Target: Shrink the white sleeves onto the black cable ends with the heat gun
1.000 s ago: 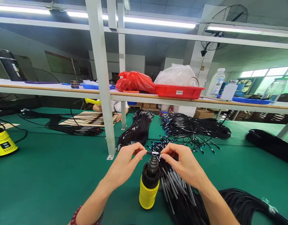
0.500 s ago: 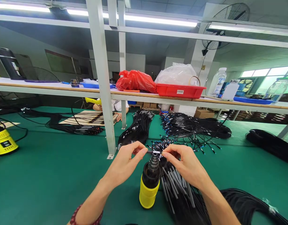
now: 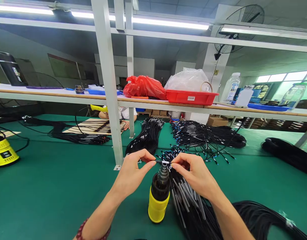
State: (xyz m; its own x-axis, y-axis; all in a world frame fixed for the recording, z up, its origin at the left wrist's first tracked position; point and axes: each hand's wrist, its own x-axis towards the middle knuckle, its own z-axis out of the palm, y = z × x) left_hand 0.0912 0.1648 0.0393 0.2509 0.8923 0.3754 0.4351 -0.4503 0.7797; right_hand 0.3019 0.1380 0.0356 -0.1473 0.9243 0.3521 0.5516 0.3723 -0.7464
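Note:
Between my two hands a thin black cable with a white sleeve (image 3: 165, 162) is stretched level. My left hand (image 3: 135, 168) pinches its left end between thumb and fingertips. On the other side, my right hand (image 3: 190, 168) pinches it just past the white part. Directly under the sleeve stands an upright yellow and black heat gun (image 3: 158, 203), its coiled metal nozzle (image 3: 163, 174) pointing up and very near the sleeve. Whether they touch I cannot tell. A bundle of black cables with grey sleeves (image 3: 188, 193) lies right of the heat gun, partly behind my right forearm.
More black cable bundles (image 3: 145, 135) lie farther back on the green table (image 3: 75, 180). A white post (image 3: 110, 83) rises left of my left hand. The shelf ahead carries a red tray (image 3: 192, 97) and bottles. Another yellow tool (image 3: 4, 151) stands far left. A person sits beyond the table.
Almost nothing differs. Both hands and the stretched cable have shifted very slightly left in the picture, along with the whole view. The grip of each hand is the same.

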